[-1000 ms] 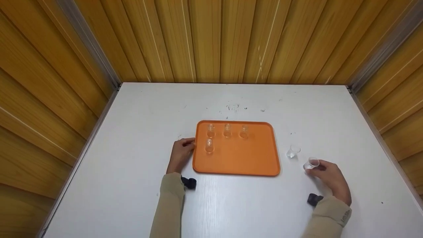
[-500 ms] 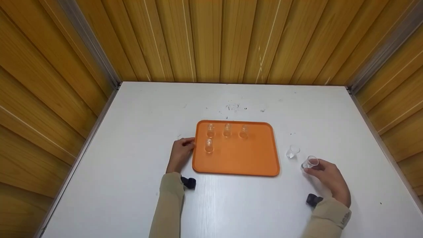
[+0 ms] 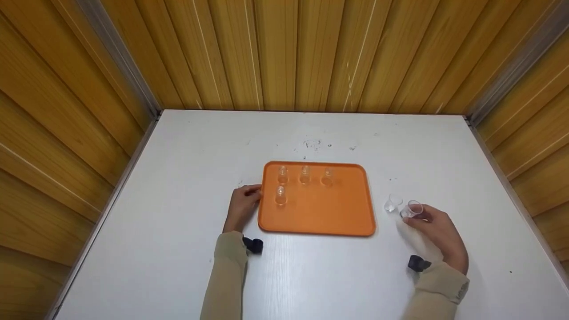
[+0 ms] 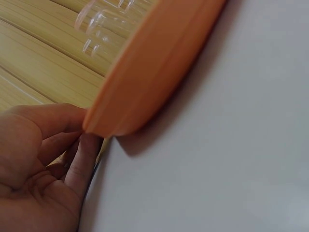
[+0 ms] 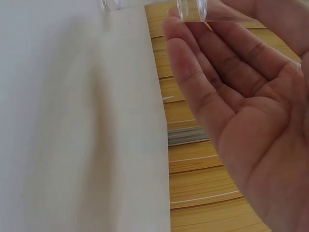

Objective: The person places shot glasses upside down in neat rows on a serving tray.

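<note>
My left hand (image 3: 242, 206) pinches the left rim of an orange tray (image 3: 329, 213); the left wrist view has the fingers and thumb meeting at the tray's edge (image 4: 140, 77). Between thumb and fingers my right hand (image 3: 438, 226) holds a small clear cup (image 3: 414, 208), mouth up and slightly tilted, a little above the table. Only the cup's lower part (image 5: 192, 10) shows at the top of the right wrist view. Just left of it, another clear cup (image 3: 392, 204) stands on the table, mouth up. Whether the two cups touch, I cannot tell.
Several clear cups stand on the tray, apparently upside down: three along its far side, including a middle cup (image 3: 305, 175), and one cup (image 3: 280, 195) nearer on the left. The white table (image 3: 311, 275) meets wood-patterned walls (image 3: 311, 53) at the back and sides.
My right hand has moved forward and left with its cup, bringing it beside the standing cup. The left hand and the tray have stayed in place.
</note>
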A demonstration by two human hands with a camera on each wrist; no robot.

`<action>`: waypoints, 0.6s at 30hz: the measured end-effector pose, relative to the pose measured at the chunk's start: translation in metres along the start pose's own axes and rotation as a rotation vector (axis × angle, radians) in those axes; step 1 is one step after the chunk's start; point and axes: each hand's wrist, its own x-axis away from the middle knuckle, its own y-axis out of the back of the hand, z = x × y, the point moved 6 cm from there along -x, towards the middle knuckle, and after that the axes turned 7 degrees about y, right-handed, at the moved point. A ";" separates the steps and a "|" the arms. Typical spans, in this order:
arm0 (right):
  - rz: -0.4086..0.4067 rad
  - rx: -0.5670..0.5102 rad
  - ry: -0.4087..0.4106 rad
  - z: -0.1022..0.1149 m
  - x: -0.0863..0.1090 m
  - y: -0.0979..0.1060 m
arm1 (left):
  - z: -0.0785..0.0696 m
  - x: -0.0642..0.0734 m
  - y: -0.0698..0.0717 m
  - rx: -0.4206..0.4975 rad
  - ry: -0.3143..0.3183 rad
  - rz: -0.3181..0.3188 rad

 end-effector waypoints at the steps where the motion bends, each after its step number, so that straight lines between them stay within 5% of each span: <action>1: 0.000 -0.011 -0.001 0.002 0.000 0.000 | 0.000 0.000 0.000 0.003 -0.002 0.001; 11: -0.016 -0.025 0.102 0.032 -0.011 -0.010 | -0.003 0.000 0.001 -0.007 -0.052 -0.016; 18: -0.006 -0.037 0.156 0.049 -0.026 -0.030 | -0.003 -0.001 0.001 -0.031 -0.031 -0.022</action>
